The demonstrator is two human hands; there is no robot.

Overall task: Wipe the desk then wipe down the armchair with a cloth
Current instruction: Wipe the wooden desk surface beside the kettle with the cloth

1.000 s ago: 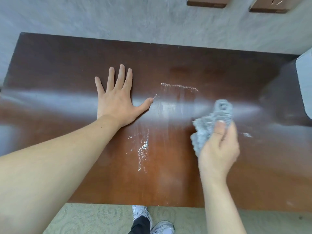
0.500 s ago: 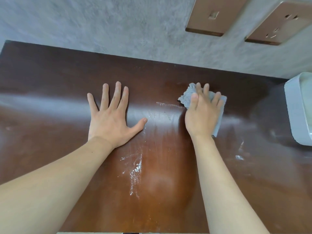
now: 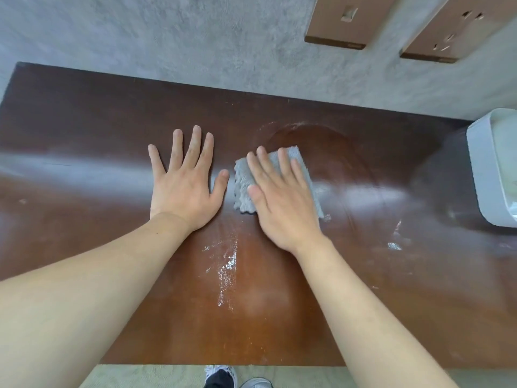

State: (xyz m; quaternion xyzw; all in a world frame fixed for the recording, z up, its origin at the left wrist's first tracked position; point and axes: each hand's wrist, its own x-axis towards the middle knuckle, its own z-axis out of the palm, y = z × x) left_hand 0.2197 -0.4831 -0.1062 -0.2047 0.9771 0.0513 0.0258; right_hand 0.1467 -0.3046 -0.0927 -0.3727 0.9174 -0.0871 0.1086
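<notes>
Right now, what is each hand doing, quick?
Left hand: open, flat on the desk, holding nothing.
Right hand: open, pressing the cloth flat.

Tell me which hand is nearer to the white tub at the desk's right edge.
Right. The right hand presses the grey cloth mid-desk, closer to the white tub; the left hand lies flat farther left.

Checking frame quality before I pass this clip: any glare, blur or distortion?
Head view: a broad pale glare band crosses the glossy brown wooden desk; wide-angle lens bows its edges and swells the forearms; focus is sharp on the grey folded cloth and both hands; wet streaks glint.
</notes>
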